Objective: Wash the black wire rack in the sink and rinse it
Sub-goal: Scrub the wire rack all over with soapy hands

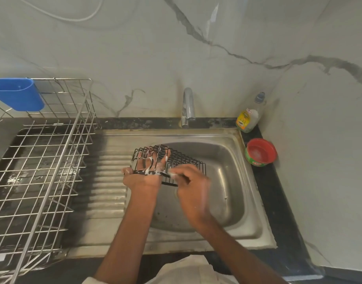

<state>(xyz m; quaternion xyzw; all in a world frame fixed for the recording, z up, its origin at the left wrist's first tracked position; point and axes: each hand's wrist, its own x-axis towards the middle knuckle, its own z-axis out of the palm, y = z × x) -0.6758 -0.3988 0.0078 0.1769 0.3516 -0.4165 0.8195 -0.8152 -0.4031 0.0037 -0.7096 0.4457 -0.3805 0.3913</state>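
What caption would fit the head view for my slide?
Left hand holds the soapy black wire rack over the sink while the right hand scrubs it.

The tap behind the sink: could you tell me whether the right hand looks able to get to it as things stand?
Probably yes. The right hand is busy at the black rack, but nothing stands between it and the tap; the space above the sink basin is free.

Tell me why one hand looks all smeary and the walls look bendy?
In the head view, the right hand is blurred by motion at the black wire rack, while the left hand holding it looks sharper; the wide-angle lens bends the silver drying rack; the faucet shows glare.
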